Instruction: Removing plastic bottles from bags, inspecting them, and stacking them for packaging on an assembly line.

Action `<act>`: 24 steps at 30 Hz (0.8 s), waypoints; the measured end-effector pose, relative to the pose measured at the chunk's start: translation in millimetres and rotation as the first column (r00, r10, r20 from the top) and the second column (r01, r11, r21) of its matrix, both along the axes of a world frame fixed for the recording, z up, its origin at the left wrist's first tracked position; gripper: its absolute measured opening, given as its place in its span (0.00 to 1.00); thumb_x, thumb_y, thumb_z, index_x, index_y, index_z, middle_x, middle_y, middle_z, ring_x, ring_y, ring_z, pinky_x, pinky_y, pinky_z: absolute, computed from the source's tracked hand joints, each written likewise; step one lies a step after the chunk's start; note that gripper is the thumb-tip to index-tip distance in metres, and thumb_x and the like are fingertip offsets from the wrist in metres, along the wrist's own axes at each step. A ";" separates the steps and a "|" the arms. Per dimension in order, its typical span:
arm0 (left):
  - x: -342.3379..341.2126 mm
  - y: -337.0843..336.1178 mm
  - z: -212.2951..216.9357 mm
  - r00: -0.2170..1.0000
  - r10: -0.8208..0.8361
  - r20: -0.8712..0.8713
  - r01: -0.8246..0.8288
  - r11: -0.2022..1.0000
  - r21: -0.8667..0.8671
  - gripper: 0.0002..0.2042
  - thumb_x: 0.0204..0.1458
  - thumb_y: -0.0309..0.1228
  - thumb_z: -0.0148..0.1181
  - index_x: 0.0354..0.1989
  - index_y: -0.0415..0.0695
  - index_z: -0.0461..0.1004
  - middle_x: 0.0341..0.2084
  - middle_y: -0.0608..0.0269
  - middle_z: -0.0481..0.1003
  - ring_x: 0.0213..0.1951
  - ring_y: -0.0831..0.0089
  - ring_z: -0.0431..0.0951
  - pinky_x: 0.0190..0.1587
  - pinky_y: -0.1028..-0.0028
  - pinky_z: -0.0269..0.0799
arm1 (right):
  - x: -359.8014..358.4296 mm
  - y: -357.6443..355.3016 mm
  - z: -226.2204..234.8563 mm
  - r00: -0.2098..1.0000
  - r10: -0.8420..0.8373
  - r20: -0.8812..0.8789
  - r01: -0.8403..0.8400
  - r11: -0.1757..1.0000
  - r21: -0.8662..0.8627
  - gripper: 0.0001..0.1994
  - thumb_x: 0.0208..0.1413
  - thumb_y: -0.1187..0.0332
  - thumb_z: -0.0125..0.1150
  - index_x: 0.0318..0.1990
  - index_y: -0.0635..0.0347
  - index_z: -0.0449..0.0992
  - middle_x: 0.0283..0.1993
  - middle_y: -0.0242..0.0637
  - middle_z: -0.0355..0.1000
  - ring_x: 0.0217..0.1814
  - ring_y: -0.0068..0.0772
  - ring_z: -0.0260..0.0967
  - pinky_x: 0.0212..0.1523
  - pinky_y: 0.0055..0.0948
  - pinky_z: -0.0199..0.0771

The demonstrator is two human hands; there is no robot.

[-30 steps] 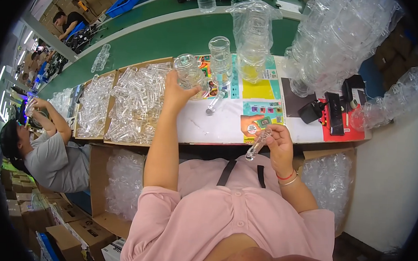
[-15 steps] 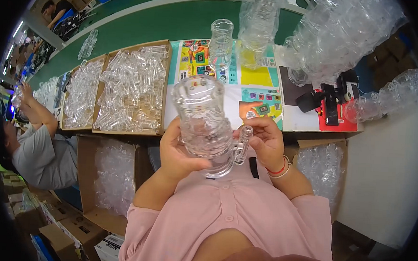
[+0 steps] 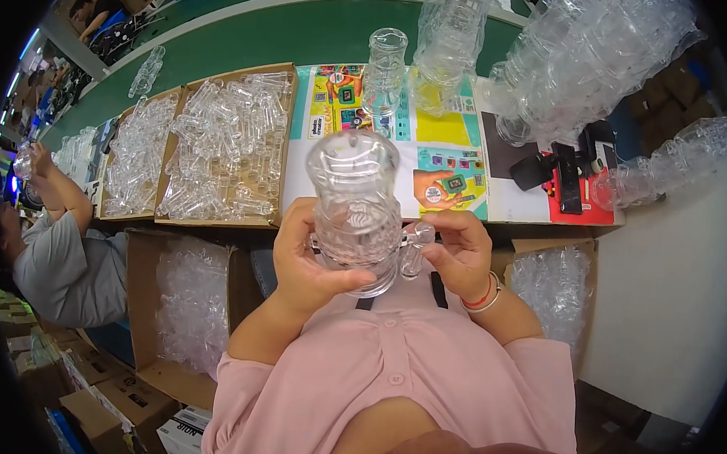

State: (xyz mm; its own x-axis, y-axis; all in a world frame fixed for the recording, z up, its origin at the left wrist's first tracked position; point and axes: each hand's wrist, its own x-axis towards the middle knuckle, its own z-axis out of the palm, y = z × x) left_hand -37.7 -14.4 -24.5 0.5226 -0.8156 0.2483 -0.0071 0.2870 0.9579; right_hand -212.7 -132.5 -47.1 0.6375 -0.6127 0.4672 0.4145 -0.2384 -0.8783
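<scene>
My left hand [image 3: 300, 261] is closed around the lower part of a clear plastic cup [image 3: 355, 198], which has a ribbed, waisted wall and tilts slightly. At the cup's right side, thumb and fingers of my right hand [image 3: 463, 253] pinch a small clear plastic handle [image 3: 414, 254]. The handle lies against the cup wall; whether it is fastened there I cannot tell. Beyond my hands, a similar clear cup [image 3: 386, 68] stands on a printed sheet [image 3: 455, 133].
Two shallow cardboard trays [image 3: 288, 141] of clear handles lie at left. Bagged cup stacks [image 3: 448, 55] and a bigger bagged pile [image 3: 598, 62] stand at the back. A black phone holder [image 3: 567, 176] sits at right. Below are open cartons [image 3: 141, 314]. A co-worker [image 3: 73, 273] sits at far left.
The cup has turned a little more upright, its base moving slightly left. My right hand and the handle have shifted slightly with it. The grips look the same.
</scene>
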 end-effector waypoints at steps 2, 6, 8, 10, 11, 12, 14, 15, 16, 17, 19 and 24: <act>-2.2 0.9 0.8 0.999 0.005 0.032 -0.005 1.000 0.002 0.33 0.25 0.45 0.77 0.39 0.39 0.69 0.36 0.63 0.68 0.39 0.74 0.70 0.43 0.76 0.65 | -5.0 -2.1 -1.0 0.999 -0.015 -0.033 0.012 0.996 -0.093 0.19 0.50 0.71 0.63 0.47 0.68 0.66 0.45 0.43 0.69 0.46 0.33 0.70 0.50 0.31 0.68; -4.8 -4.7 -5.5 0.995 0.017 0.098 -0.018 1.000 0.010 0.32 0.25 0.46 0.77 0.38 0.40 0.70 0.36 0.63 0.68 0.38 0.74 0.70 0.41 0.76 0.65 | -6.4 -1.8 -7.8 0.995 -0.093 -0.023 0.089 0.984 -0.152 0.18 0.47 0.73 0.65 0.45 0.68 0.68 0.45 0.43 0.69 0.45 0.32 0.70 0.50 0.30 0.66; -3.2 -2.3 -14.9 0.998 -0.005 0.068 0.007 1.000 -0.023 0.35 0.25 0.46 0.77 0.42 0.40 0.69 0.38 0.62 0.68 0.40 0.72 0.70 0.43 0.74 0.66 | -4.0 1.5 -4.5 0.994 -0.108 0.006 0.108 0.986 -0.130 0.18 0.45 0.73 0.67 0.44 0.67 0.69 0.41 0.41 0.70 0.41 0.28 0.69 0.45 0.26 0.66; -8.6 -0.8 -12.2 0.999 -0.029 0.035 0.031 0.998 -0.056 0.38 0.25 0.46 0.76 0.45 0.39 0.67 0.40 0.61 0.69 0.42 0.71 0.71 0.44 0.72 0.67 | -3.6 4.0 0.5 0.992 -0.124 0.032 0.127 0.986 -0.106 0.18 0.43 0.74 0.68 0.43 0.66 0.71 0.37 0.39 0.71 0.37 0.25 0.68 0.41 0.22 0.67; -15.8 -1.3 -5.1 0.982 -0.097 -0.163 0.078 0.990 -0.118 0.41 0.26 0.45 0.76 0.50 0.38 0.62 0.43 0.59 0.68 0.46 0.68 0.70 0.48 0.68 0.66 | -4.0 4.6 5.0 0.989 -0.142 0.048 0.146 0.985 -0.093 0.18 0.43 0.73 0.68 0.42 0.66 0.71 0.37 0.39 0.71 0.37 0.25 0.68 0.40 0.21 0.67; -18.7 -0.9 0.4 0.922 -0.170 -0.347 0.110 0.976 -0.186 0.45 0.27 0.44 0.76 0.54 0.37 0.58 0.47 0.56 0.67 0.50 0.65 0.69 0.52 0.65 0.66 | -2.8 5.1 8.0 0.985 -0.158 0.068 0.163 0.984 -0.078 0.18 0.43 0.73 0.69 0.42 0.66 0.71 0.37 0.39 0.72 0.36 0.25 0.68 0.40 0.21 0.67; -11.7 1.2 -4.7 0.868 -0.323 -0.378 0.296 0.946 -0.128 0.48 0.27 0.43 0.76 0.57 0.37 0.54 0.50 0.53 0.65 0.53 0.63 0.67 0.55 0.63 0.63 | -6.4 -0.8 9.8 0.993 -0.119 -0.016 0.117 0.988 -0.105 0.18 0.44 0.72 0.68 0.43 0.66 0.70 0.37 0.39 0.72 0.37 0.26 0.69 0.41 0.23 0.68; -8.4 3.0 -7.3 0.783 -0.456 -0.423 0.471 0.879 -0.076 0.51 0.28 0.42 0.76 0.60 0.37 0.49 0.54 0.50 0.62 0.55 0.60 0.65 0.58 0.61 0.60 | -8.7 -3.9 10.9 0.991 -0.079 -0.107 0.065 0.990 -0.128 0.19 0.45 0.70 0.68 0.43 0.66 0.70 0.37 0.39 0.72 0.37 0.27 0.70 0.41 0.24 0.68; -7.4 2.8 -8.0 0.755 -0.486 -0.440 0.502 0.860 -0.089 0.49 0.30 0.40 0.74 0.60 0.37 0.50 0.57 0.48 0.59 0.56 0.60 0.64 0.58 0.61 0.60 | -11.4 -7.9 12.7 0.992 -0.072 -0.103 0.058 0.990 -0.129 0.19 0.45 0.70 0.68 0.43 0.66 0.70 0.37 0.39 0.72 0.37 0.27 0.70 0.41 0.24 0.68; -7.4 4.2 -8.6 0.760 -0.481 -0.437 0.496 0.864 -0.089 0.49 0.30 0.40 0.74 0.60 0.37 0.50 0.57 0.48 0.59 0.56 0.60 0.64 0.58 0.61 0.60 | -14.3 -12.4 15.4 0.990 0.027 -0.142 -0.044 0.992 -0.116 0.20 0.49 0.64 0.64 0.46 0.66 0.68 0.41 0.41 0.71 0.43 0.30 0.68 0.46 0.28 0.67; -11.3 5.3 -11.4 0.720 -0.515 -0.466 0.545 0.835 -0.081 0.48 0.31 0.39 0.74 0.60 0.37 0.49 0.56 0.48 0.60 0.57 0.61 0.63 0.58 0.62 0.59 | -9.3 -16.3 23.9 0.975 0.126 -0.183 -0.147 0.983 -0.108 0.23 0.52 0.57 0.60 0.48 0.65 0.66 0.46 0.43 0.69 0.48 0.33 0.67 0.50 0.31 0.65; 2.7 -4.9 -30.5 0.658 -0.619 0.430 0.657 0.750 0.074 0.33 0.37 0.39 0.67 0.53 0.39 0.63 0.49 0.54 0.67 0.49 0.64 0.71 0.50 0.68 0.67 | 0.7 4.6 56.7 0.951 0.308 0.013 -0.307 0.951 -0.026 0.35 0.58 0.40 0.30 0.54 0.67 0.61 0.57 0.52 0.60 0.63 0.41 0.53 0.65 0.42 0.43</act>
